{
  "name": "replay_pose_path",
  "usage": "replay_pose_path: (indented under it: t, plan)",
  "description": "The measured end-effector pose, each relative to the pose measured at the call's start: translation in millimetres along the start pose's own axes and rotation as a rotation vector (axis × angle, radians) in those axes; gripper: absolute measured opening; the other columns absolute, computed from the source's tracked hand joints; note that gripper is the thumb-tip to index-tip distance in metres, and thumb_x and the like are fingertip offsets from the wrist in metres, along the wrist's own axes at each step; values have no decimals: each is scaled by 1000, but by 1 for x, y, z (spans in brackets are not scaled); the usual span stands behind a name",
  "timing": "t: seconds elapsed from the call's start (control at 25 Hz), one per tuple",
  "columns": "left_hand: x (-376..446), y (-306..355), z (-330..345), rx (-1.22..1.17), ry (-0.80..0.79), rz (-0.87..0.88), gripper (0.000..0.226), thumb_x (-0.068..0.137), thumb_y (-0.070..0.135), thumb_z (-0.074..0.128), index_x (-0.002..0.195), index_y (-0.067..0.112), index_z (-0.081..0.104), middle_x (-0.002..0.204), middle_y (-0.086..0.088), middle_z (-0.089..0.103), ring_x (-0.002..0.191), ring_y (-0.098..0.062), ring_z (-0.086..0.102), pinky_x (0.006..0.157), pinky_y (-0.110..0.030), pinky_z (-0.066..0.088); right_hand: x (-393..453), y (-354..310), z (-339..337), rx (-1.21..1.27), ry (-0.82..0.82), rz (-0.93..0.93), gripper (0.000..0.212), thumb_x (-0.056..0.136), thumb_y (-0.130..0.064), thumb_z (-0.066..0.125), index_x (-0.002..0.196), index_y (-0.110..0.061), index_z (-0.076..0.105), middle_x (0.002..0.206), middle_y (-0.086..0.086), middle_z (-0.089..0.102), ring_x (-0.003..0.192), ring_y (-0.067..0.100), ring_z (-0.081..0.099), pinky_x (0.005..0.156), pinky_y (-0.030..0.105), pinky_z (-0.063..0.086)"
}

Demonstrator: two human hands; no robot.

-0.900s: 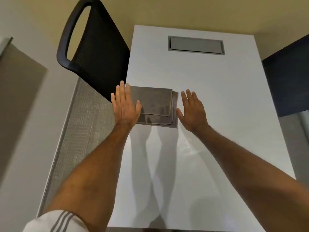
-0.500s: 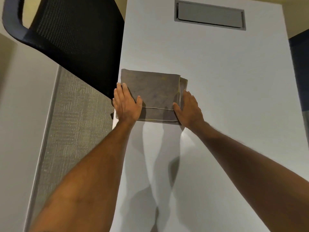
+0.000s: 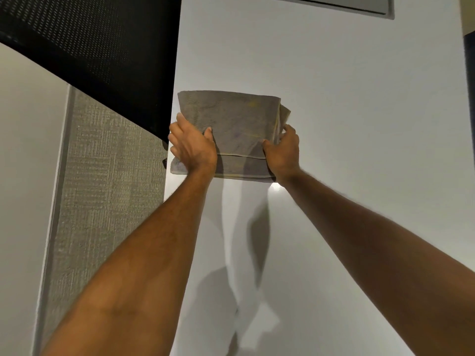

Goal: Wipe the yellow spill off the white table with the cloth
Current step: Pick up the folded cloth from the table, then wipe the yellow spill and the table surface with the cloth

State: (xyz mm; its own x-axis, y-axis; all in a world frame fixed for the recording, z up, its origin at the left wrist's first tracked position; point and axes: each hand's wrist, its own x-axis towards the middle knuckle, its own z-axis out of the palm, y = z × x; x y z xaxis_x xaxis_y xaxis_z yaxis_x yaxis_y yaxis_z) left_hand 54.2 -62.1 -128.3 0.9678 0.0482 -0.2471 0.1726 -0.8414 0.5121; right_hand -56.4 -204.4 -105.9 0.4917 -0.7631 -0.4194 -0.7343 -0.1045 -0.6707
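A folded grey cloth (image 3: 231, 119) with pale yellow stains lies near the left edge of the white table (image 3: 359, 124). My left hand (image 3: 191, 147) grips its near left corner, fingers curled around the fold. On the near right edge, my right hand (image 3: 284, 150) pinches the cloth between thumb and fingers. The upper layers look slightly raised at the right side. I see no yellow spill on the bare table surface.
A black mesh chair (image 3: 102, 47) stands against the table's left edge, just beyond the cloth. A grey recessed panel (image 3: 334, 3) sits in the table at the far end. Grey carpet (image 3: 102, 201) lies to the left, and a dark chair (image 3: 470, 60) at the far right.
Both hands were flat beside the cloth; they have closed on its near corners. The head camera has moved forward and lower, closer to the cloth.
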Motion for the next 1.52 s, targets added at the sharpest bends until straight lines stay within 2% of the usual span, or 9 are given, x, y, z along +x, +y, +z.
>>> replay_pose_path:
  t: [0.12,0.2,0.32,0.48,0.76,0.92,1.04,1.32,1.52]
  plan:
    - [-4,4,-4,8,-31,-2,51,100,35,69,143,12,56,139,-10,57,131,-30,57,111,-48,46,-5,-1,-5,193,-105,181,40,99,-20,66,138,-14,58,131,8,67,118,31,67,101,49,60]
    - [-16,8,-10,-37,-45,-5,40,102,33,66,138,14,63,134,-9,60,125,-30,61,109,-50,49,-12,-1,-16,168,-155,139,26,101,-18,59,125,-13,67,118,7,72,109,31,69,97,49,61]
    - [-49,15,-20,-155,-88,-56,36,104,32,62,136,16,64,132,-10,60,121,-31,62,108,-52,51,-36,7,-48,140,-139,34,14,102,-15,57,110,-19,68,96,-5,68,92,20,66,77,32,58]
    - [-125,29,-30,-209,-215,-103,36,107,35,57,137,18,63,133,-10,61,122,-33,62,108,-54,51,-82,49,-103,173,-85,34,20,104,-17,59,122,-14,69,101,-3,66,82,7,59,65,18,45]
    - [-302,37,-22,-140,-406,37,36,107,35,55,136,18,65,132,-11,62,122,-34,63,108,-53,52,-195,178,-217,256,56,160,11,102,-16,61,103,-25,66,90,-13,65,82,5,60,66,21,45]
    - [-398,25,-4,-86,-472,137,38,106,37,55,137,17,64,133,-11,63,122,-34,63,109,-53,53,-262,259,-266,305,90,201,13,103,-16,60,106,-27,67,96,-5,66,84,2,60,66,21,45]
    - [-458,10,19,-55,-524,194,39,106,38,55,138,18,64,133,-10,64,122,-33,63,108,-55,53,-302,322,-289,331,147,242,16,102,-12,60,111,-19,72,96,-3,67,84,14,62,68,26,46]
    - [-541,-30,60,-125,-481,78,38,102,32,63,135,14,67,130,-8,69,119,-31,65,101,-34,50,-313,415,-309,279,140,267,33,100,-3,58,130,-10,72,115,18,70,104,32,68,82,28,49]
    - [-554,-52,65,127,-637,83,44,101,28,66,141,11,59,139,-10,66,125,-32,63,104,-38,48,-302,433,-311,287,220,313,44,101,0,54,141,-18,63,129,12,63,115,32,63,99,41,56]
